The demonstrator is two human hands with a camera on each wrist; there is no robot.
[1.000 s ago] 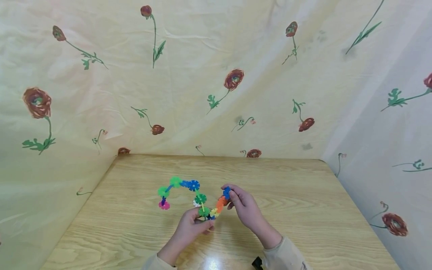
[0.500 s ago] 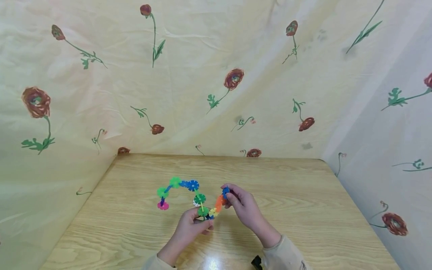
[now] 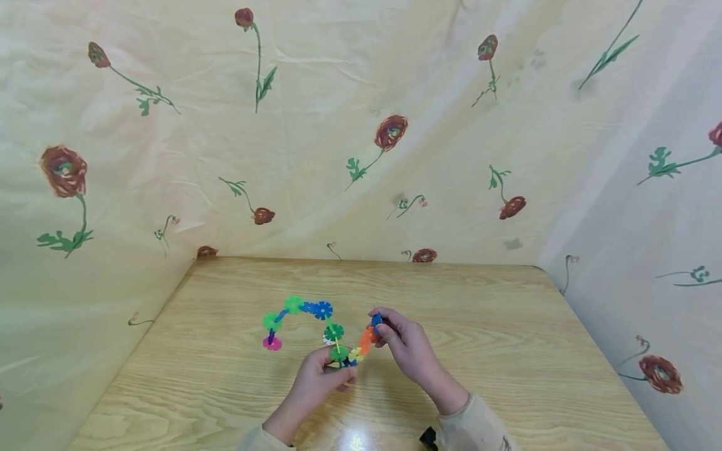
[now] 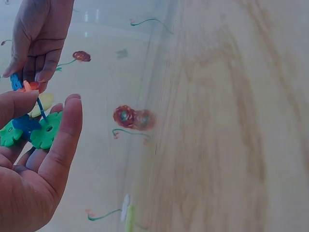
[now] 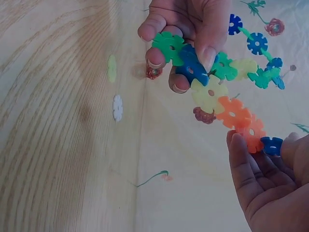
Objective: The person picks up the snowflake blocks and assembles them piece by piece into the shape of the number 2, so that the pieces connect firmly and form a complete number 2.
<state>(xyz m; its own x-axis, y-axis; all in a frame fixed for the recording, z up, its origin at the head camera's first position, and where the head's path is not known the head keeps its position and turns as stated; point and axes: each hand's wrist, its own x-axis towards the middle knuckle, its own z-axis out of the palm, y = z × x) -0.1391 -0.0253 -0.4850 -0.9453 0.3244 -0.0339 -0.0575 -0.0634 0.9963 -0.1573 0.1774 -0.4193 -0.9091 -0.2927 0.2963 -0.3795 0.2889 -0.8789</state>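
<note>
A curved chain of notched plastic snowflake discs spans both hands in the head view. My left hand (image 3: pixel 323 374) pinches a dark blue disc (image 5: pixel 194 67) in the chain, between thumb and fingers, with green discs (image 4: pixel 47 130) beside it. From there yellow and orange discs (image 3: pixel 366 340) lead to my right hand (image 3: pixel 410 351). Its thumb and fingers pinch the blue end disc (image 5: pixel 272 146), which touches the last orange disc in the right wrist view. The chain's other arm curves away to the left, through green and blue discs, to a pink disc (image 3: pixel 272 343) at its tip.
A white disc (image 5: pixel 118 107) and a pale green disc (image 5: pixel 112 67) lie loose on the wooden table (image 3: pixel 496 313). Flower-printed cloth (image 3: pixel 316 138) walls in the back and sides. Some black object (image 3: pixel 429 437) shows by the right sleeve at the near edge.
The blue disc in my right fingers has turned from nearly face-on to edge-on, and that hand has shifted slightly left. My left hand stays nearly still.
</note>
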